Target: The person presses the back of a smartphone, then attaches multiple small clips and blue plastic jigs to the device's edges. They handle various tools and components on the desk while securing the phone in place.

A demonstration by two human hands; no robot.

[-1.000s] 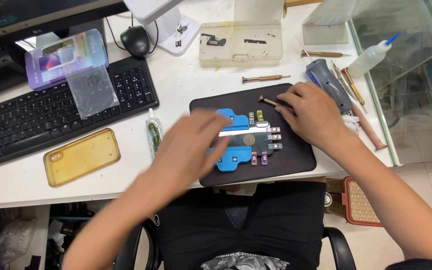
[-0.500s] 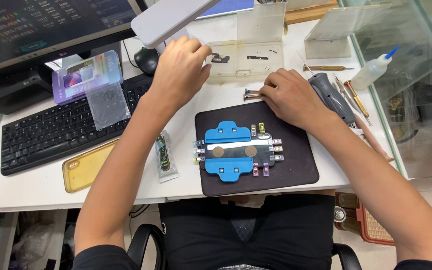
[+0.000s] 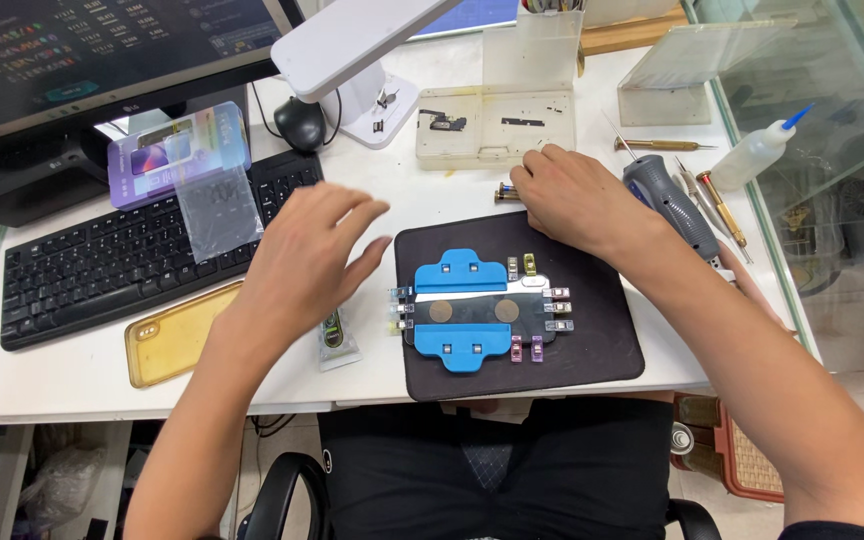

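Where small parts lie, clear tray [image 3: 497, 150]

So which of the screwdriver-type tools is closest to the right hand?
The small one with the blue band, lying on the white table just left of the right hand and almost touching its fingers. The grey electric driver and brass-handled ones lie farther right.

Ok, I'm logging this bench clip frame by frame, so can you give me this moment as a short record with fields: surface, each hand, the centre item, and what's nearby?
surface: white table with a black mat
left hand: open, fingers spread, holds nothing, above the table beside the mat
right hand: palm down at the mat's top edge, by a small screwdriver; grip cannot be told
centre item: blue clamp fixture with small clips, on the mat
nearby: black keyboard, yellow phone case, clear parts tray, grey electric screwdriver, white squeeze bottle
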